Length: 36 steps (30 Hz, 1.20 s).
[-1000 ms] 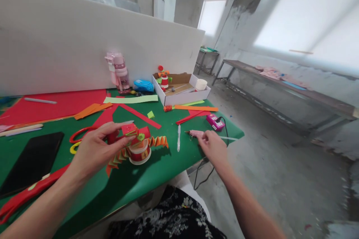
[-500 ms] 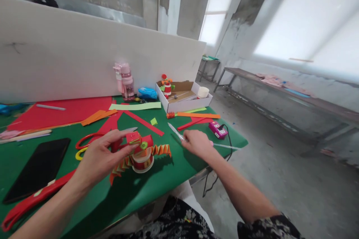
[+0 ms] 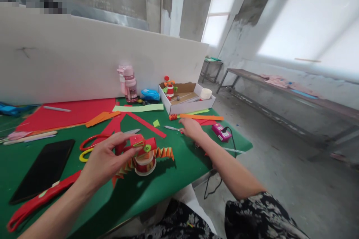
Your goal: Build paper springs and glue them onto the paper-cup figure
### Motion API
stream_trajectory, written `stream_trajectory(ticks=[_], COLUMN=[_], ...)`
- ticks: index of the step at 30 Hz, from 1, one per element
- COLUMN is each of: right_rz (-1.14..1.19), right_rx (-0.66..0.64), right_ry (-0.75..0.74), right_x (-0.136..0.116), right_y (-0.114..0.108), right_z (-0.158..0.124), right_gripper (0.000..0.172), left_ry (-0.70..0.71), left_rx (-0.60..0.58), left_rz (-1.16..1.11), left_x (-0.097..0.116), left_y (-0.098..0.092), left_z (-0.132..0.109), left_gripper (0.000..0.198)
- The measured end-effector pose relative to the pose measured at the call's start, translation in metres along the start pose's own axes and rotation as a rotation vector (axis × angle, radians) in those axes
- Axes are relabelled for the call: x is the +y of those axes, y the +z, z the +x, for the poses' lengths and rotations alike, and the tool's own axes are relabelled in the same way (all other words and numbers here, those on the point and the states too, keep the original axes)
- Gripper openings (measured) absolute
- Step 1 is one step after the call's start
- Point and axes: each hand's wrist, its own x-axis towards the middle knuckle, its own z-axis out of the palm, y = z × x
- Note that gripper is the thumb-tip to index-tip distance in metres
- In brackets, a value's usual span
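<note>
My left hand (image 3: 108,158) pinches the red paper head of a paper figure (image 3: 146,162), whose body looks like a red and white cup. Orange and green accordion-folded strips stick out from its sides, and a green curl shows on the front of the red part. My right hand (image 3: 194,131) is low over the green table, its index finger and thumb apart. Beside the thumb lies a slim, pale, pen-like tool (image 3: 171,128) with a pointed end. Red-handled scissors (image 3: 89,142) lie behind my left hand, partly covered by it.
A shallow box (image 3: 189,108) holds another paper figure (image 3: 169,87). Nearby are a pink bottle (image 3: 129,86), an orange strip (image 3: 202,117), and a purple device (image 3: 221,132) with a black cable. A phone (image 3: 43,168) lies left. The table's edge runs along the front.
My right hand has moved forward, and the pale tool now lies flatter beside it on the table. My left hand keeps hold of the paper figure. The view has shifted slightly.
</note>
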Motion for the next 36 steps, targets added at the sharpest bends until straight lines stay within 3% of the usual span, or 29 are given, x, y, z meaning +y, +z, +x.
stream_trajectory(ticks=[2,5,8,11,14,18,24,27,30,36], right_rz=[0.098,0.652,0.910,1.017,1.070,1.141,1.263,1.304,1.337,1.332], right_rx=[0.066,0.281,0.380,0.402,0.416,0.413,0.317,0.306,0.290,0.260], right_ry=[-0.051,-0.249,-0.441,-0.418,-0.360,-0.324,-0.321,-0.322,-0.289,-0.237], right_x=[-0.020,-0.058,-0.092,-0.110,-0.116,-0.118,-0.120,-0.119,-0.119,-0.120], right_y=[-0.008,-0.013,-0.007,0.000,0.004,0.004,0.005,0.005,0.004,0.001], right_z=[-0.017,-0.048,-0.070,-0.075,-0.072,-0.069,-0.065,-0.064,-0.063,-0.064], right_gripper=[0.022,0.032,0.034,0.040,0.028,0.035,0.031,0.029,0.027,0.026], left_ry=[-0.001,0.018,0.045,0.066,0.072,0.050,0.023,0.021,-0.047,-0.264], left_rx=[-0.006,-0.007,0.017,0.026,0.015,-0.001,-0.026,-0.104,-0.196,-0.196], left_rz=[0.013,0.029,0.041,0.068,0.098,0.114,0.124,0.102,-0.050,-0.535], left_x=[0.000,-0.001,-0.002,-0.003,-0.001,-0.001,-0.002,-0.002,-0.003,-0.002], left_y=[-0.001,-0.001,-0.001,-0.001,-0.001,-0.001,0.000,-0.007,-0.024,-0.052], left_z=[0.000,0.001,0.001,0.002,0.001,0.000,0.000,0.001,0.002,0.009], left_gripper=[0.041,0.039,0.037,0.035,0.033,0.036,0.040,0.043,0.048,0.036])
